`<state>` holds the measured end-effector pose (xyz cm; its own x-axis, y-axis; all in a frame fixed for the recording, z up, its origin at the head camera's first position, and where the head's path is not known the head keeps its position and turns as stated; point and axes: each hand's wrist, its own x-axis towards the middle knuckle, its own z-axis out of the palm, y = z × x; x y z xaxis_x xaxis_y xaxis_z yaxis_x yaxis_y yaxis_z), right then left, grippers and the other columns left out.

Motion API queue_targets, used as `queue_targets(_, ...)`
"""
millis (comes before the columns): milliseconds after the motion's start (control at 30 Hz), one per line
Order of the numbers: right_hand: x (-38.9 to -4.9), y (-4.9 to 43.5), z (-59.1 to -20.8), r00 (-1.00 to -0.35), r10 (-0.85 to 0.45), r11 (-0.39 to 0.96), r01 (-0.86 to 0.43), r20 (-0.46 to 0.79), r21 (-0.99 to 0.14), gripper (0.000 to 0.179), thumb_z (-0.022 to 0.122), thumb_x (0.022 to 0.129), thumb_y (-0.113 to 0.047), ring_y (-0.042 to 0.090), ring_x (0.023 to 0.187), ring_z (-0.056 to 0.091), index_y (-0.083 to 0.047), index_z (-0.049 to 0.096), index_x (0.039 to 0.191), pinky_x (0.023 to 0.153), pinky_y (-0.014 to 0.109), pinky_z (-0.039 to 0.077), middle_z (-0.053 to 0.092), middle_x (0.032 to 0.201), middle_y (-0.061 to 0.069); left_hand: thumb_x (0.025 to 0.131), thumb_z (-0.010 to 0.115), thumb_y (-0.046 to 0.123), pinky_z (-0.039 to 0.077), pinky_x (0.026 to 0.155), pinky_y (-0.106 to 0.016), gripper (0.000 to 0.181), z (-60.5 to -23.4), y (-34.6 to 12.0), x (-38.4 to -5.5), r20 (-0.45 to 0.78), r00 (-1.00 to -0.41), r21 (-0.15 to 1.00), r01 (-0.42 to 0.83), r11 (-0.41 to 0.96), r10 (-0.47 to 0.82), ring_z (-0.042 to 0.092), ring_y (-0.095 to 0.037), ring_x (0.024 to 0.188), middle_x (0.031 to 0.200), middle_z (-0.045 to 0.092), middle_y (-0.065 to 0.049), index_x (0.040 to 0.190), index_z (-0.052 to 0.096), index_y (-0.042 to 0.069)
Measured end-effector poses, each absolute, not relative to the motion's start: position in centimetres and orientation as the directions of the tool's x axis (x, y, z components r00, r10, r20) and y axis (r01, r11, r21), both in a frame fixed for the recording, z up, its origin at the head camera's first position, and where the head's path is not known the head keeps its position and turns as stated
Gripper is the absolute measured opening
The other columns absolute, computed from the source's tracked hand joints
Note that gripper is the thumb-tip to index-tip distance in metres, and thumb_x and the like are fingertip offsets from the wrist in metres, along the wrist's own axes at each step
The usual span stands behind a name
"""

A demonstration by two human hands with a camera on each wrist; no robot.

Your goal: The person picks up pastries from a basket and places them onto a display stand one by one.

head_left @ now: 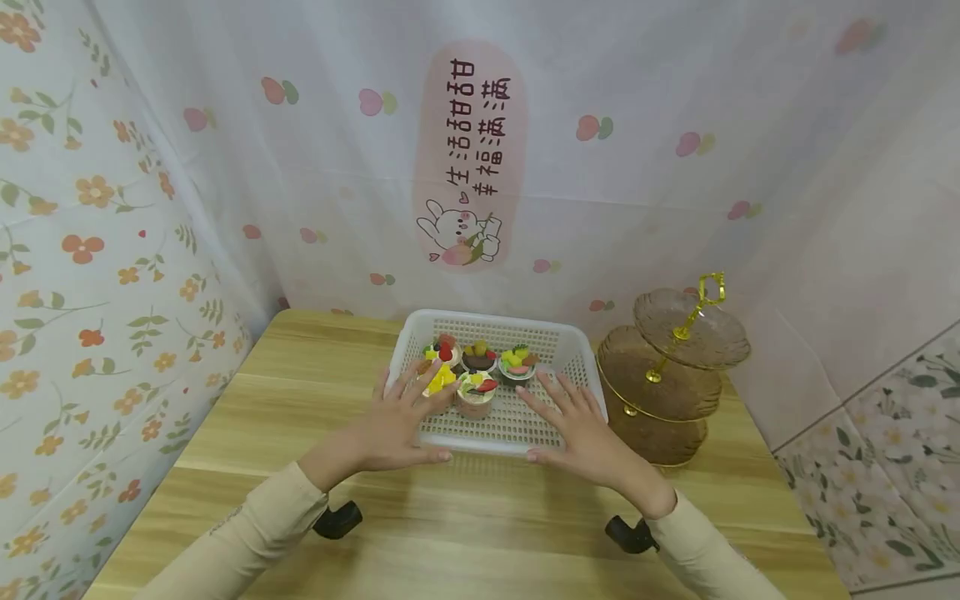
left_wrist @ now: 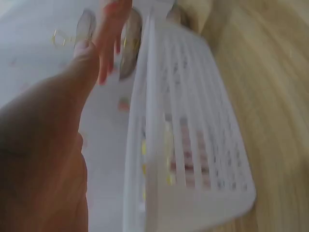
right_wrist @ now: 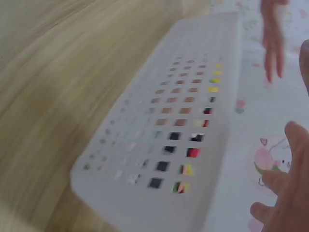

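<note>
A white perforated plastic basket [head_left: 487,445] stands on the wooden table, with several small cups of cake topped with fruit inside, such as one with a strawberry slice [head_left: 476,393] and one with green and yellow toppings [head_left: 517,364]. Over the basket's left side my left hand [head_left: 390,427] is spread, fingers straight and holding nothing. My right hand [head_left: 583,432] spreads likewise over the right side. In the left wrist view the left hand [left_wrist: 53,116] appears above and apart from the basket's rim. The right hand [right_wrist: 289,193] also shows apart from the rim in the right wrist view.
A three-tier brown translucent stand [head_left: 675,400] with a gold handle is to the right of the basket. Behind hangs a white printed curtain [head_left: 322,150]; a floral cloth [head_left: 105,275] hangs on the left. Black pieces [head_left: 337,521] sit at both wrists.
</note>
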<state>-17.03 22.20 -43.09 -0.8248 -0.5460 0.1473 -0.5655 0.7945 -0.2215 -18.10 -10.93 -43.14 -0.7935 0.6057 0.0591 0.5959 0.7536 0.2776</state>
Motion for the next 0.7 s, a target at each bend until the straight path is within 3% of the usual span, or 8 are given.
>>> queue_targets(133, -18.8, 21.8, -42.0, -0.869, -0.467, 0.764, -0.489, 0.161, -0.421, 0.101, 0.079, 0.078, -0.049, 0.044, 0.151, 0.020, -0.030, 0.021, 0.159, 0.113, 0.073, 0.020, 0.022, 0.166, 0.012, 0.084, 0.060, 0.069, 0.005, 0.112, -0.078, 0.094, -43.8, -12.8, -19.2, 0.082, -0.846, 0.295, 0.526, 0.798, 0.527, 0.003, -0.046, 0.153, 0.169, 0.006, -0.013, 0.159, 0.020, 0.028)
queue_targets(333, -22.0, 21.5, -40.1, -0.962, -0.257, 0.689, -0.250, 0.093, -0.680, 0.099, 0.080, 0.081, -0.039, 0.042, 0.147, 0.033, -0.023, 0.021, 0.159, 0.111, 0.064, 0.035, 0.034, 0.161, 0.015, 0.087, 0.059, 0.065, 0.005, 0.112, -0.079, 0.094, -44.6, -14.6, -19.7, 0.043, -0.901, 0.325, 0.421, 0.847, 0.431, 0.007, -0.049, 0.152, 0.168, 0.005, -0.018, 0.159, 0.022, 0.017)
queue_targets(500, -25.1, 21.0, -39.4, -0.988, -0.154, 0.582, -0.094, 0.004, -0.808, 0.090, 0.078, 0.085, -0.031, 0.039, 0.147, 0.034, -0.012, 0.028, 0.157, 0.114, 0.061, 0.034, 0.039, 0.157, 0.020, 0.090, 0.053, 0.067, 0.003, 0.113, -0.077, 0.097, -44.9, -14.9, -19.6, -0.020, -0.918, 0.320, 0.370, 0.872, 0.397, 0.002, -0.047, 0.153, 0.168, 0.002, -0.018, 0.160, 0.015, 0.012)
queue_targets(700, -28.5, 20.7, -40.1, -0.978, -0.114, 0.499, 0.097, -0.176, -0.861, 0.084, 0.079, 0.084, -0.027, 0.037, 0.147, 0.035, -0.014, 0.035, 0.154, 0.118, 0.056, 0.031, 0.041, 0.156, 0.017, 0.091, 0.053, 0.065, 0.001, 0.113, -0.076, 0.097, -45.2, -14.9, -19.5, -0.044, -0.922, 0.338, 0.348, 0.875, 0.384, 0.000, -0.046, 0.154, 0.168, 0.000, -0.018, 0.160, 0.013, 0.010)
